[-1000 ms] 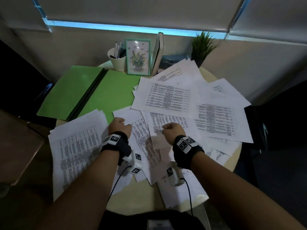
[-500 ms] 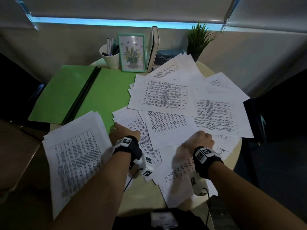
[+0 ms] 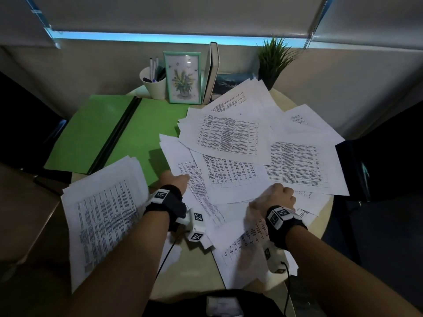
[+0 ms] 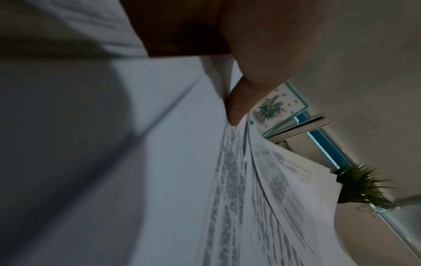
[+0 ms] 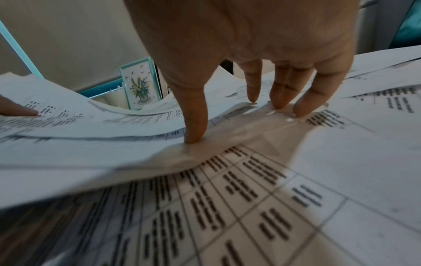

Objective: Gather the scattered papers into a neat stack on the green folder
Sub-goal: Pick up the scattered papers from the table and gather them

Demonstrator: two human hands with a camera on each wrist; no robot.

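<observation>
Bare green folder (image 3: 146,124) is lying open to reach on the left, while overlapping papers (image 3: 229,138) are crowding the bench's right and a cup (image 3: 154,84), frame (image 3: 183,78) and plant (image 3: 274,58) are blocking the back.

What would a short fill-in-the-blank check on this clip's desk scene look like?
1. The open folder is coloured ____.
2. The white cup beside the framed flower picture holds ____.
3. The right hand has its fingers pressed on printed ____.
4. The potted plant stands at the table's ____ edge.

Missing: green; pens; papers; far
</observation>
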